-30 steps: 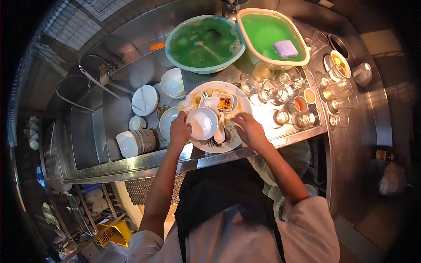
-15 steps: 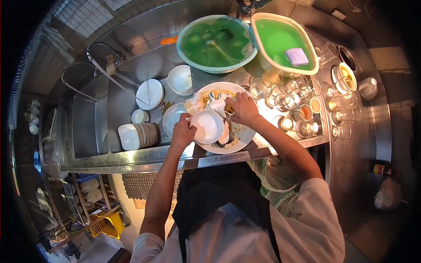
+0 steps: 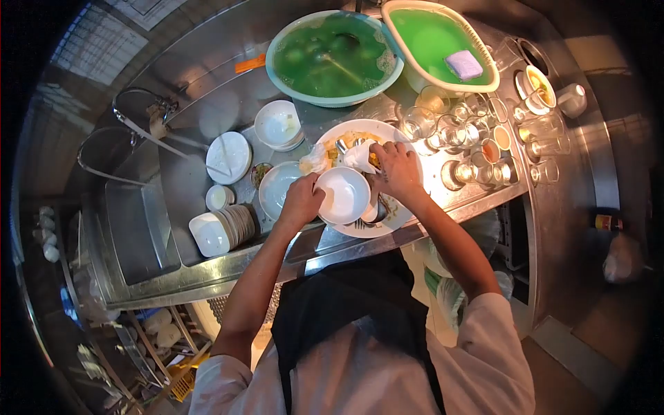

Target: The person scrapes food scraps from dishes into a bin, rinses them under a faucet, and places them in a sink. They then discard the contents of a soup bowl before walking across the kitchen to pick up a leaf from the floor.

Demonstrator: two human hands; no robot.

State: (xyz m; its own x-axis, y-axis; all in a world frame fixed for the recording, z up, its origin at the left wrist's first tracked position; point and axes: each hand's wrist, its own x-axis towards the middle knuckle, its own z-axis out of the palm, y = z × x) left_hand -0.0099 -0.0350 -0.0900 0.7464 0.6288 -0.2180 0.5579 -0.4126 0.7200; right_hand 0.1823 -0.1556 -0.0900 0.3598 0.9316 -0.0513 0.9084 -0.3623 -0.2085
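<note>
A round white ceramic bowl [image 3: 343, 195] is held at its left rim by the left hand [image 3: 302, 200], whose fingers are clenched on the edge. The bowl sits over the near left part of a large white dinner plate smeared with food scraps [image 3: 403, 207], which rests at the front edge of the stainless-steel desk [image 3: 470, 197]. The right hand [image 3: 396, 169] lies on the far part of the same plate, its fingers closed on a small white dish [image 3: 361, 155]; how firmly it is gripped cannot be told.

Just left of the plate, a pale shallow bowl [image 3: 277, 183] is seen, and behind it a deeper white bowl [image 3: 278, 126]. Further left, within the sunken steel sink [image 3: 138, 228], a flat white plate [image 3: 228, 156], a small white cup [image 3: 218, 197] and a row of stacked white dishes lying on edge [image 3: 223, 229] are found. A curved metal tap [image 3: 149, 124] stands over the sink.

At the far side of the desk, a round teal basin filled with green soapy water [image 3: 334, 59] is placed beside an oval cream tub of green liquid [image 3: 432, 38], in which a purple sponge [image 3: 463, 64] floats. To the right of the plate, a cluster of clear drinking glasses [image 3: 477, 138] is crowded together. Under the desk, shelves are dimly visible in shadow.
</note>
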